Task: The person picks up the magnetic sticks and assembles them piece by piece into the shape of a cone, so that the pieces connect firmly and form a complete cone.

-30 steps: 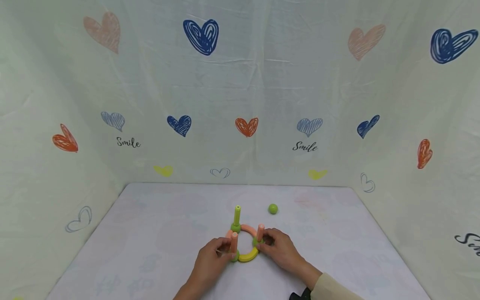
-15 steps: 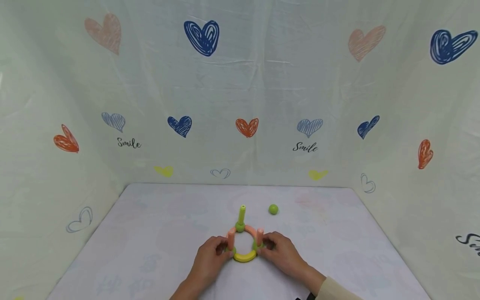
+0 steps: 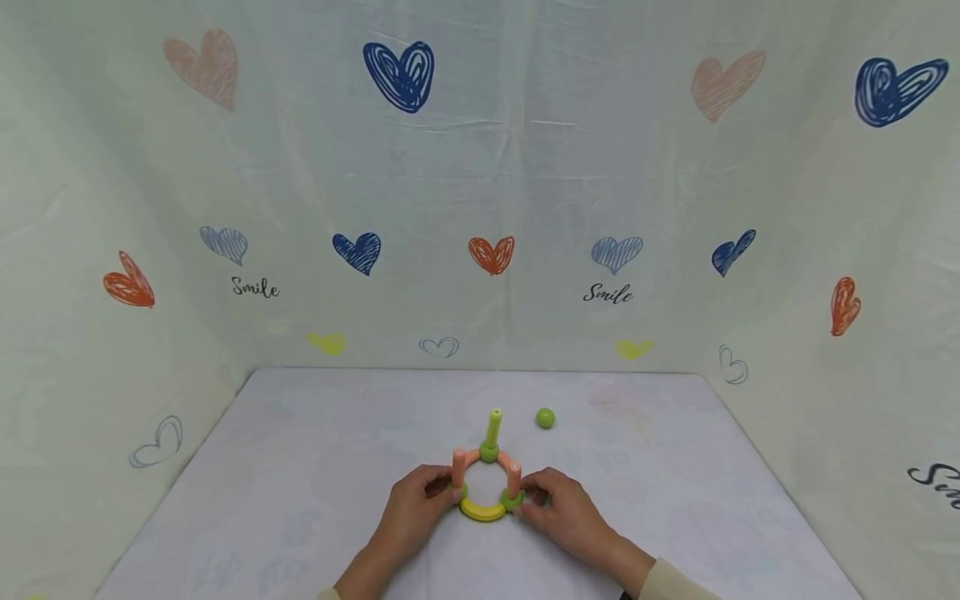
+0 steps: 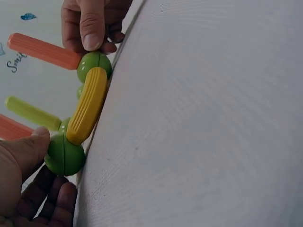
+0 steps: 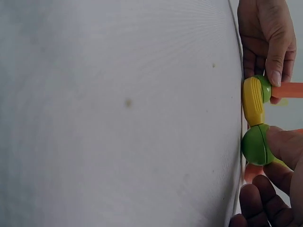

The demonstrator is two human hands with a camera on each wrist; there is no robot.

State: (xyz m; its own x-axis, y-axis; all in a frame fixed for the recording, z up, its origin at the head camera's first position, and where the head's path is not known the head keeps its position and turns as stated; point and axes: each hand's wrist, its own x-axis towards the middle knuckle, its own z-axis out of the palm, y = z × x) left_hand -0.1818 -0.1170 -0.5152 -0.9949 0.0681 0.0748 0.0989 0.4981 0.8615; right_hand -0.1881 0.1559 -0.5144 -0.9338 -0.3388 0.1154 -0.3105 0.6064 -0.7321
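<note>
On the table, a ring of toy building pieces joins three green balls by curved rods: a yellow curved rod (image 3: 482, 511) in front and salmon ones behind. Each ball bears an upright stick: a lime stick (image 3: 492, 428) at the back, a salmon stick (image 3: 458, 468) at left and another salmon stick (image 3: 513, 481) at right. My left hand (image 3: 412, 508) grips the left green ball (image 4: 65, 155), thumb against it near the stick's base. The right green ball (image 5: 255, 144) is held between the thumb and fingers of my right hand (image 3: 566, 512).
A loose green ball (image 3: 545, 417) lies behind the ring, to its right. The pale table (image 3: 337, 433) ends at a hanging white sheet (image 3: 420, 183) printed with hearts, which also encloses both sides.
Between both hands the ring has turned clockwise as seen from above: the lime stick moved right, the right ball came nearer, and the left ball went left and back.
</note>
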